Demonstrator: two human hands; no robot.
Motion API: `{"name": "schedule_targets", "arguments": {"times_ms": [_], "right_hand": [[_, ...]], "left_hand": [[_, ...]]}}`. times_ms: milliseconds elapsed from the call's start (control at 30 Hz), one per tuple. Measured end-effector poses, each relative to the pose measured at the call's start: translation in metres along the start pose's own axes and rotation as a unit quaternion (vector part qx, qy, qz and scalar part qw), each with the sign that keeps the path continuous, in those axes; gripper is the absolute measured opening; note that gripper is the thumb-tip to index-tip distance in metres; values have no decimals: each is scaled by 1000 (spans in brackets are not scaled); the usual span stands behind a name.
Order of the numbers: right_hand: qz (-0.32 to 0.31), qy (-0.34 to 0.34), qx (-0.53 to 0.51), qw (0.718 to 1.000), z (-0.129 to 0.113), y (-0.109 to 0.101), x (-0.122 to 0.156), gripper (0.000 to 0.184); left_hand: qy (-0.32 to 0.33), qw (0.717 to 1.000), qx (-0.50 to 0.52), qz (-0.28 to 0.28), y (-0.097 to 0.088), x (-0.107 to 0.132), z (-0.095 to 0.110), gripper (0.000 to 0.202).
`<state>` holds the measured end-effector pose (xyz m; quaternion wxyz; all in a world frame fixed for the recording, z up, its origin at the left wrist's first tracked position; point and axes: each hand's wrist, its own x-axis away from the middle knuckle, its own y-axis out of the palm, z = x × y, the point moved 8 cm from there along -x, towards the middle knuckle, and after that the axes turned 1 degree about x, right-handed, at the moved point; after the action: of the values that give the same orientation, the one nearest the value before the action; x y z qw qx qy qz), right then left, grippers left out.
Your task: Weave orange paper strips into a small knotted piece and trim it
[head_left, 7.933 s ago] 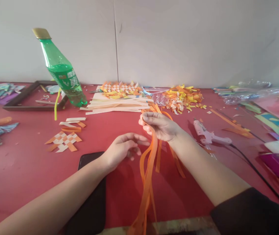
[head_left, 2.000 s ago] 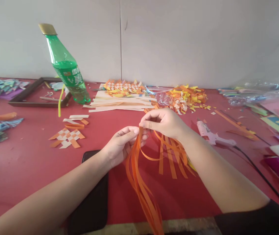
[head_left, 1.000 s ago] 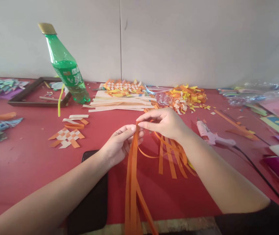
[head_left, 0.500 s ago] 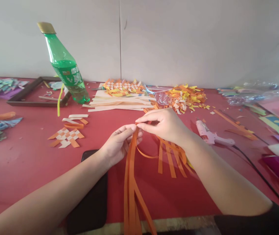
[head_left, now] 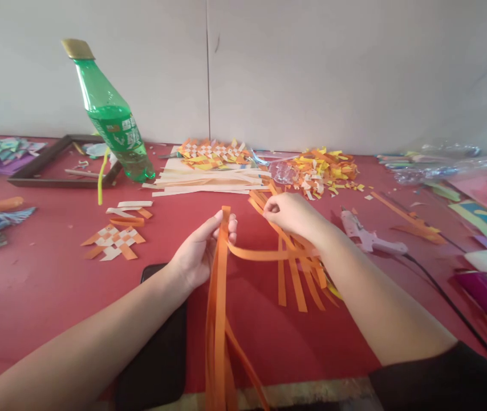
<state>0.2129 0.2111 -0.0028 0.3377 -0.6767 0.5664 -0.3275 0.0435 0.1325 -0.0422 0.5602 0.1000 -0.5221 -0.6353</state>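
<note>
My left hand [head_left: 201, 245] is closed around the top ends of several long orange paper strips [head_left: 220, 285], pinched between thumb and fingers. The strips hang down past the table's front edge, and one curves off to the right. Over a spread of more orange strips [head_left: 297, 279] is my right hand [head_left: 290, 214], its fingers curled together in a pinch. Whether a strip is between those fingertips I cannot make out. Left of my hands lies a small woven piece [head_left: 114, 242] in orange and white checks. A dark phone-like slab [head_left: 153, 354] lies under my left forearm.
A green bottle [head_left: 115, 120] stands back left beside a dark frame [head_left: 33, 181]. White strips [head_left: 209, 181] and orange-yellow scraps [head_left: 327, 168] lie at the back. On the right are a glue gun [head_left: 369, 234] with a cord and a purple object [head_left: 485, 291].
My right hand has left the strip tops at my left hand and moved right to the spread strips. My left hand has shifted slightly left, still gripping its bundle.
</note>
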Motion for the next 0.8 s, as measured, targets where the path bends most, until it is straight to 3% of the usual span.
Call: {"name": "schedule_targets", "arguments": {"times_ms": [100, 200, 267, 333, 467, 600, 800], "right_hand": [[-2, 1, -173, 985, -1, -14, -3, 16], [17, 22, -453, 891, 4, -34, -6, 24], [-2, 59, -543, 838, 6, -37, -6, 26], [-62, 102, -571, 812, 1, -29, -1, 26], [-177, 129, -560, 799, -27, 2, 19, 20], [-256, 94, -548, 791, -63, 41, 39, 20], [-230, 123, -475, 840, -70, 67, 51, 20]], "left_hand": [[-17, 995, 95, 30, 0, 4, 3, 25], [-20, 995, 92, 29, -1, 3, 3, 25], [-4, 999, 36, 21, -4, 0, 3, 24], [23, 999, -26, 7, -5, -3, 3, 20], [79, 995, -43, 47, -11, -4, 8, 9], [98, 992, 11, 83, -16, -4, 11, 4], [62, 998, -11, 27, -13, -8, 5, 23]]}}
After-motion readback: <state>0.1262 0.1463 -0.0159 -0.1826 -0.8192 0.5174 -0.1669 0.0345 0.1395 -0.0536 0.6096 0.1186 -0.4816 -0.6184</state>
